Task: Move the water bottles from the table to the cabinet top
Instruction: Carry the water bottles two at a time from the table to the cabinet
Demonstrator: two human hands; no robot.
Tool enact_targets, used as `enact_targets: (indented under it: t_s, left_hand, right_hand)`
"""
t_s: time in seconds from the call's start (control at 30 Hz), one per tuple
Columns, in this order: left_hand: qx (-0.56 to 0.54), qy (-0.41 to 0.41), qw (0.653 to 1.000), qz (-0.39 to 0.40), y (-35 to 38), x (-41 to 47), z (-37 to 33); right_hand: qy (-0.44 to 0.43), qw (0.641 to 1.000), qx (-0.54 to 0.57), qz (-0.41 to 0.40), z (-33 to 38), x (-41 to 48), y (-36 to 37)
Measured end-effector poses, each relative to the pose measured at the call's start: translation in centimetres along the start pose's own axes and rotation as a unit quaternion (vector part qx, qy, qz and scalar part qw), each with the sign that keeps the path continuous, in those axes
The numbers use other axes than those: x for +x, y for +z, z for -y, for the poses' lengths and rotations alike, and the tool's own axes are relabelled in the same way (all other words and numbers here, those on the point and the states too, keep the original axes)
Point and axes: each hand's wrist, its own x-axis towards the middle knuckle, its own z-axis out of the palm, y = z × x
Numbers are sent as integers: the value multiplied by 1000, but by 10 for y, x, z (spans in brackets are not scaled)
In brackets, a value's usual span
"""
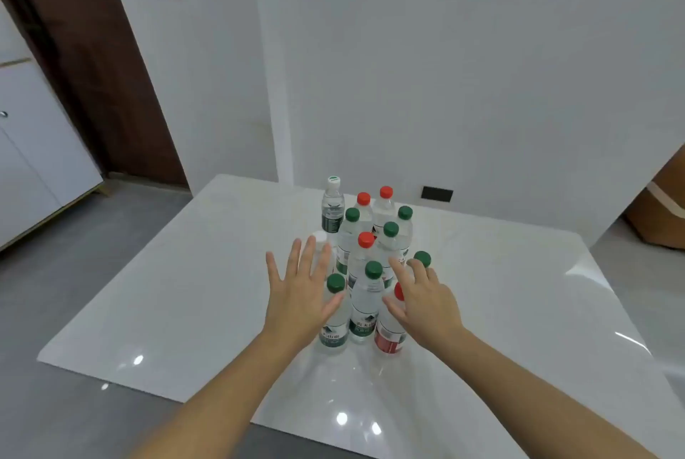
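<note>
Several clear water bottles with green, red and white caps stand upright in a tight cluster (367,262) on the glossy white table (192,291). My left hand (302,290) hovers with fingers spread over the cluster's left side, above a green-capped bottle (335,314) and in front of a white-capped one (319,238). My right hand (422,301) reaches over the right side with fingers straight, partly covering a red-capped, red-labelled bottle (389,336) and a green cap (422,258). Neither hand grips anything. A white cabinet (33,147) stands at the far left.
A dark wooden door (92,61) is beside the cabinet. White walls rise behind the table, with a black socket plate (436,194) low on the wall. A cardboard box (663,213) sits on the floor at the right. Grey floor surrounds the table.
</note>
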Motion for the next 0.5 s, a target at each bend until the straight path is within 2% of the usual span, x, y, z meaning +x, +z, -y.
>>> enact_targets:
  t_s: [0.23,0.3,0.5]
  left_hand:
    - [-45,17,997,64,16,9,-16]
    - [-87,-10,991,104,16,12,-20]
    - [-199,-99,969,111,12,11,-20]
  right_hand:
    - [36,997,6,65,-4,6,11]
    - [42,997,27,62,-6,9,12]
    - [47,987,137,69,-1,6,12]
